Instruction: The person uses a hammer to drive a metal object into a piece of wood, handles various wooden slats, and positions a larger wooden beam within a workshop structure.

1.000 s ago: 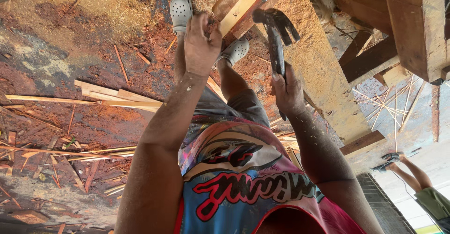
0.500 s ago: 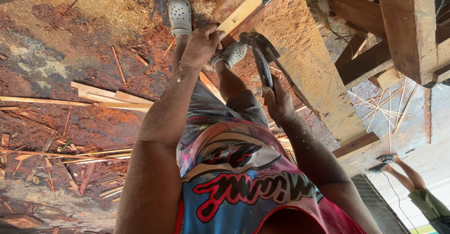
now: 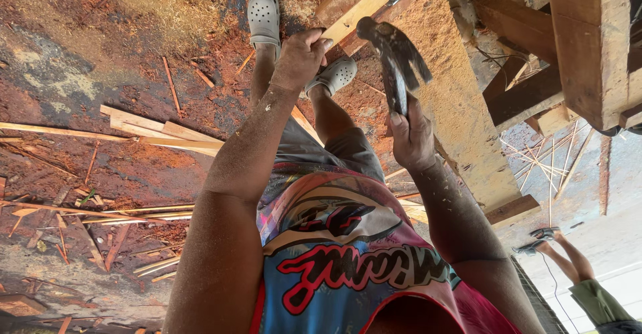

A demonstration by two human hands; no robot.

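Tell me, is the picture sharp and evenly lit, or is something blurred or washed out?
Head view: the hammer in the right hand is slightly smeared; the left hand on the wooden strip is sharp; sunlit ground at lower right looks washed out; wide-angle stretch at the edges.

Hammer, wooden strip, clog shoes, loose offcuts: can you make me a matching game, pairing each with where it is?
Things:
1. hammer
2. wooden strip
3. grey clog shoes
4. loose offcuts

Places:
A. on the person's feet
B. gripped in the right hand
C. lying on the reddish ground
D. held by the left hand

Pairs: 1-B, 2-D, 3-A, 4-C
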